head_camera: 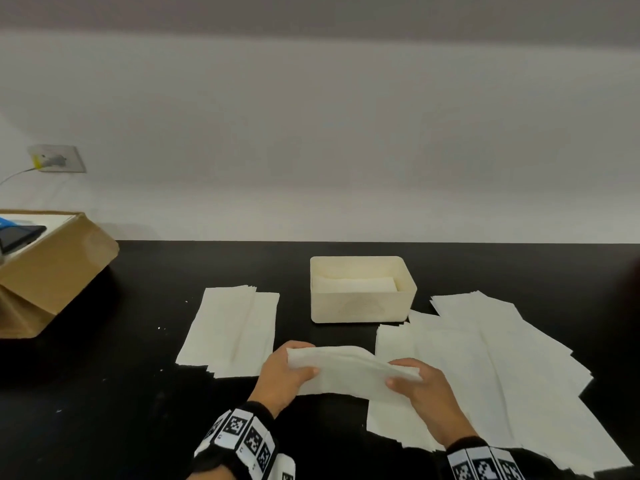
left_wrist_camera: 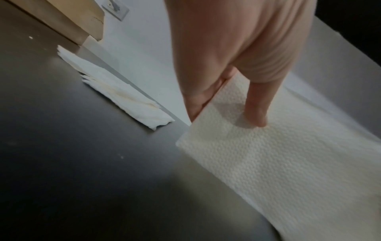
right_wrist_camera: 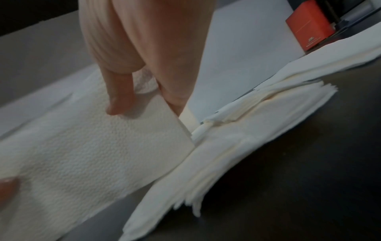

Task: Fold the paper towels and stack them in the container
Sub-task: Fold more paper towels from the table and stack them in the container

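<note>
Both grips — left hand (head_camera: 284, 372), right hand (head_camera: 420, 384) — pinch paper towel (head_camera: 349, 370).

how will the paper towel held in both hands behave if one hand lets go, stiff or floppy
Probably floppy: the paper towel already bows between the left hand and the right hand, so a freed end would likely droop. It looks thin and light, pinched by thumb and fingers alone. Its embossed surface should resist slipping, though it may tear if tugged.

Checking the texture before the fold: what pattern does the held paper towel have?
The paper towel is white with a fine embossed dimple pattern, clearest in the left wrist view.
</note>
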Demonstrator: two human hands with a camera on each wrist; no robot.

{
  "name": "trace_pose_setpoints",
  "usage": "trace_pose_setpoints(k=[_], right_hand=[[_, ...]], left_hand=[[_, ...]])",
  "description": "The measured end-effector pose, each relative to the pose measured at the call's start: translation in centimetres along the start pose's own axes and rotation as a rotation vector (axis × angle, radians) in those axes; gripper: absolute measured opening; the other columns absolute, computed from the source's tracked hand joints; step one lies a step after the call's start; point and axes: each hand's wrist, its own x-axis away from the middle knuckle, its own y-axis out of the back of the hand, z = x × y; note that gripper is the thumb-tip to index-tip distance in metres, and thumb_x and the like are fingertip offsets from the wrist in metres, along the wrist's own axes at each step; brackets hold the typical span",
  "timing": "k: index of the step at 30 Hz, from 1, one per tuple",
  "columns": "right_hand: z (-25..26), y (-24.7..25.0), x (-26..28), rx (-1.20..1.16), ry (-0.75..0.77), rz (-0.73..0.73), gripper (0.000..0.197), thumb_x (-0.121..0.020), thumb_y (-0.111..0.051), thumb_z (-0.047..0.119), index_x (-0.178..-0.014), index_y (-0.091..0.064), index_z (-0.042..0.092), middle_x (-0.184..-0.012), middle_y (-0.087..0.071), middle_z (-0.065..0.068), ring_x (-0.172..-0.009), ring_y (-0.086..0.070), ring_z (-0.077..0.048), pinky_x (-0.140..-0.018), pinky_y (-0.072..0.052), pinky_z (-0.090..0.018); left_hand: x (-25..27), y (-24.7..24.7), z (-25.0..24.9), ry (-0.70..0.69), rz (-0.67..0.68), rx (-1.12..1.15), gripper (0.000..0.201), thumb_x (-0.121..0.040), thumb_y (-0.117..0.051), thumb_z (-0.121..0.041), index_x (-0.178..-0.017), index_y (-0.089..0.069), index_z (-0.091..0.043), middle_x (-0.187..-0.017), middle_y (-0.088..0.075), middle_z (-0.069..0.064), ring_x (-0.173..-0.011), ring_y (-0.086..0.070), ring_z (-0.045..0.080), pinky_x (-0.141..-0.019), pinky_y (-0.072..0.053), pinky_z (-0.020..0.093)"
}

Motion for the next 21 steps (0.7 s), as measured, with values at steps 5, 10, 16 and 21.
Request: trace_pose_setpoints(k=[5,10,16,21], right_hand=[[0.0,0.8,0.3,-0.039,-0.02,-0.003,0.033,-0.073,-0.074,-0.003,-0.091,-0.069,0.024,-0.094,-0.066,-0.001,-0.091,-0.06,-0.022,-0.082,-0.051,-0.032],[-1.1,0.7,0.3,0.097,-0.068,-0.001,0.035,-0.071,-0.075,-0.001,-0.092,-0.066,0.026,-0.097,-0.065,-0.002,-0.092,-0.061,-0.021,-0.081,-0.052,-0.03],[-0.5,1.2,0.5,0.03,-0.01,-0.048,0.021,-0.075,-0.073,-0.001,-0.079,-0.068,0.02,-0.085,-0.068,-0.006,-0.085,-0.061,-0.025,-0.075,-0.05,-0.03],[-1.0,0.8,0.4,0.262,-0.076,-0.008,0.03,-0.077,-0.074,0.01,-0.106,-0.065,0.01,-0.101,-0.067,-0.007,-0.097,-0.062,-0.024,-0.085,-0.051,-0.031]], left_hand=[[0.4,0.0,-0.4,0.035,-0.003,0.018,0.042,-0.08,-0.07,-0.007,-0.11,-0.051,-0.03,-0.11,-0.054,-0.006,-0.107,-0.051,0.015,-0.098,-0.045,0.032],[0.9,-0.5,0.2,0.097,0.016,-0.057,0.054,-0.079,-0.071,-0.006,-0.122,-0.045,-0.026,-0.116,-0.047,-0.003,-0.114,-0.045,0.017,-0.105,-0.041,0.036],[0.9,-0.3,-0.1,0.025,-0.032,0.036,0.033,-0.082,-0.067,-0.005,-0.103,-0.053,-0.026,-0.105,-0.054,-0.002,-0.104,-0.052,0.016,-0.089,-0.047,0.029],[1.0,-0.3,0.3,0.07,-0.032,0.009,0.034,-0.081,-0.068,-0.005,-0.105,-0.053,-0.025,-0.116,-0.054,0.004,-0.107,-0.051,0.019,-0.101,-0.045,0.039]])
